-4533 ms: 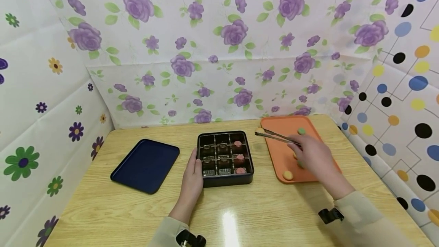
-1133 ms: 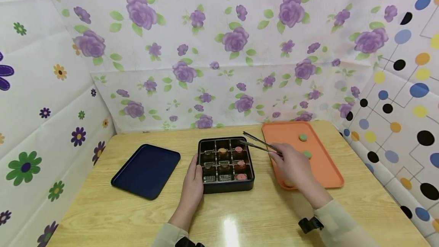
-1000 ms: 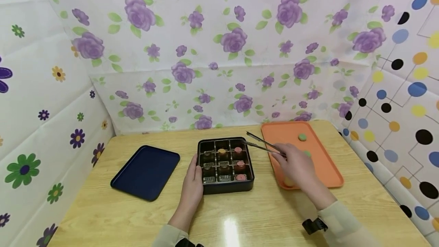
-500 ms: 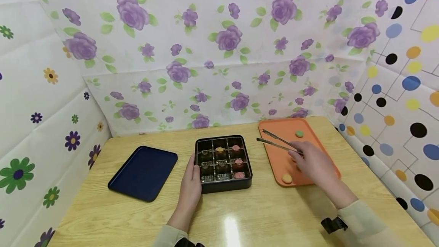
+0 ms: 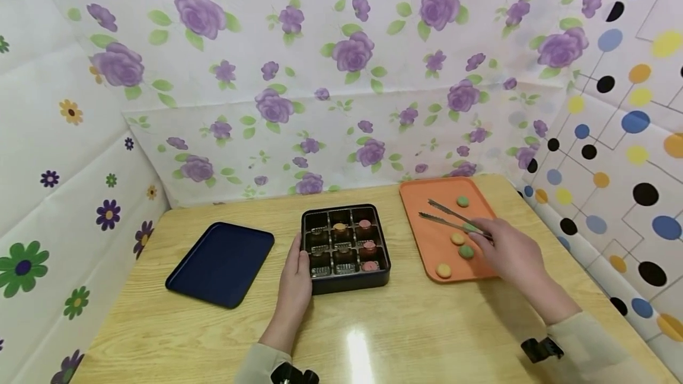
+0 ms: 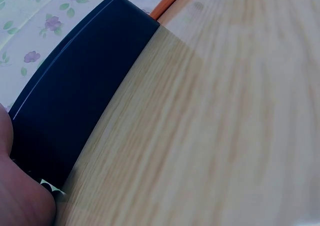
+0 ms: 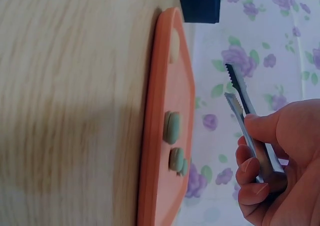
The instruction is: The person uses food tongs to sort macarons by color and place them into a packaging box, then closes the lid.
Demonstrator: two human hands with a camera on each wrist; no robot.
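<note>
Metal tongs (image 5: 452, 219) held open above orange tray (image 5: 427, 240).

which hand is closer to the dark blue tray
Left. The left hand rests against the left side of the black compartment box, just right of the dark blue tray. The right hand holds tongs over the orange tray, far right.

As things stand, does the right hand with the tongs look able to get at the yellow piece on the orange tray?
Probably yes: the yellow piece lies uncovered beside the right hand.
</note>
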